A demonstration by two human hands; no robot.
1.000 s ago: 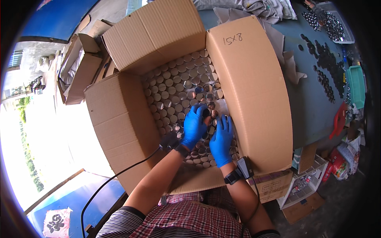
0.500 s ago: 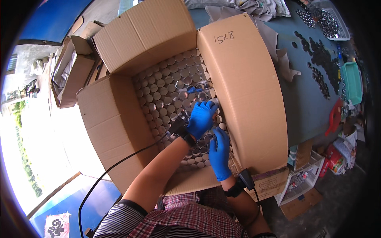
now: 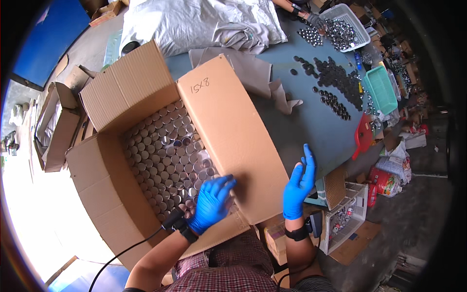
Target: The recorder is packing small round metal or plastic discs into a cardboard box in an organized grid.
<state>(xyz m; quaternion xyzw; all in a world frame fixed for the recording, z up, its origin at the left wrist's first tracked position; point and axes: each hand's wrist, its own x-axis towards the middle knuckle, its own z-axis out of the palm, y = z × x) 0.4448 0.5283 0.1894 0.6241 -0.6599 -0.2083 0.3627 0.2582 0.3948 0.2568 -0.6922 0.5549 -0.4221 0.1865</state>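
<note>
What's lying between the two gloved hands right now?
In the head view, the box's right flap lies between them: the left hand is over the tins at its inner edge, the right hand just beyond its outer edge.

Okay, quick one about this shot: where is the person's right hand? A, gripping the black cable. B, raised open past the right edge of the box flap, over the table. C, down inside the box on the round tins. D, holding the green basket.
B: the right hand is spread open and empty beyond the edge of the box flap, over the blue table; only the left hand reaches among the tins.
</note>
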